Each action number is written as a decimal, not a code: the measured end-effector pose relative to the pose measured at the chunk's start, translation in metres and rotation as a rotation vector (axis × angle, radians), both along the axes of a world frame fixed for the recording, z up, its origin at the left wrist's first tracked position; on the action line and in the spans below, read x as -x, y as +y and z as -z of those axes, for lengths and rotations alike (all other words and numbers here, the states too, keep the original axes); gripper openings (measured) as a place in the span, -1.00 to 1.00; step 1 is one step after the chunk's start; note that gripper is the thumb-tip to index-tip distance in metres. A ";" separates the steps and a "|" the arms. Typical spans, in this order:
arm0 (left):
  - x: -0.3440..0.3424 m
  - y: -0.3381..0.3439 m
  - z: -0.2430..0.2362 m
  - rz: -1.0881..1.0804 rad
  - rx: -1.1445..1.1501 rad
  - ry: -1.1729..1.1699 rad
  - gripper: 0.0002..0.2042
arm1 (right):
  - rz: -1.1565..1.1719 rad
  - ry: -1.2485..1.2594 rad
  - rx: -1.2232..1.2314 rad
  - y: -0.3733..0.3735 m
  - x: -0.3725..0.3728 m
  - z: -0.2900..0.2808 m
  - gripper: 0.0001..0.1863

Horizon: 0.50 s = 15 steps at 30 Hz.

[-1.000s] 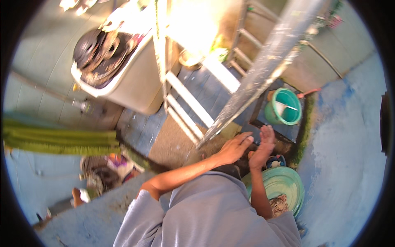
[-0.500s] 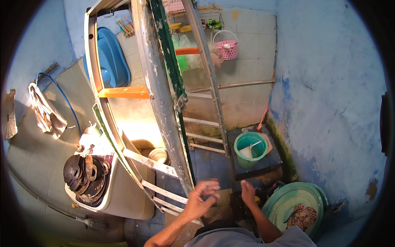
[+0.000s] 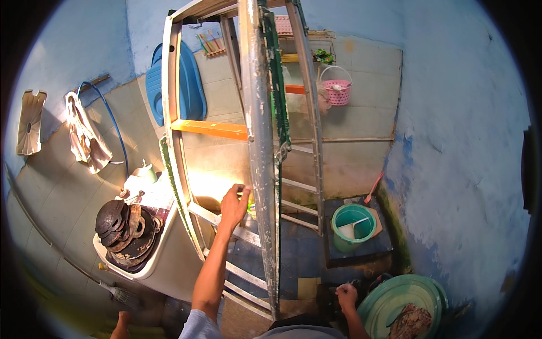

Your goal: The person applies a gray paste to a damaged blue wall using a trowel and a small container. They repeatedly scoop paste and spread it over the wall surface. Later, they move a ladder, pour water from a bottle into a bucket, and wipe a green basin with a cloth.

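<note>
A tall stepladder [image 3: 262, 113] with paint-spattered grey rails stands before me. My left hand [image 3: 234, 208] is raised at its near side, over a white lower rung [image 3: 224, 223] and close to the rail. Its fingers are loosely bent and apart, with nothing visible in them. Just beyond the fingertips, a small yellow-green thing [image 3: 252, 209] shows partly behind the rail. Low on the right, my right hand [image 3: 346, 295] is closed near the large green basin [image 3: 375, 308]; whatever it may hold is too small to make out. A patterned brown cloth [image 3: 411, 322] lies in that basin.
A green bucket [image 3: 345, 244] stands on a dark raised slab. Blackened pans [image 3: 132, 234] are stacked on a white washing machine [image 3: 180, 265] at left. A blue tub [image 3: 192, 85] and pink basket [image 3: 337, 96] hang on the wall. A bare limb [image 3: 121, 325] shows at lower left.
My left hand has moved up and left, toward the ladder's rungs. My right hand is slightly lower. The whole view has shifted, so the ladder appears farther right.
</note>
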<state>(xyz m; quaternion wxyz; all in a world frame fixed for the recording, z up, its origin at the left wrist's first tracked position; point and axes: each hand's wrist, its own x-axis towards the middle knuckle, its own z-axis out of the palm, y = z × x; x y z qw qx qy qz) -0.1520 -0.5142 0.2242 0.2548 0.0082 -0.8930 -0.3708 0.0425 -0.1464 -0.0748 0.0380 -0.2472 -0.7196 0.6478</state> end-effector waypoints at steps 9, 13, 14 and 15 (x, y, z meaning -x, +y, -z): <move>0.003 0.003 0.050 0.017 0.596 -0.528 -0.57 | -0.104 0.031 -0.024 -0.004 -0.017 0.003 -0.80; 0.001 0.000 0.050 0.056 0.516 -0.386 -0.56 | -0.130 -0.136 0.125 -0.019 -0.012 -0.001 -0.77; 0.001 -0.002 0.052 0.059 0.477 -0.367 -0.56 | -0.147 -0.117 0.087 -0.021 -0.011 -0.002 -0.77; 0.002 -0.004 0.055 0.056 0.443 -0.283 -0.56 | -0.166 -0.111 0.001 -0.022 -0.011 -0.003 -0.81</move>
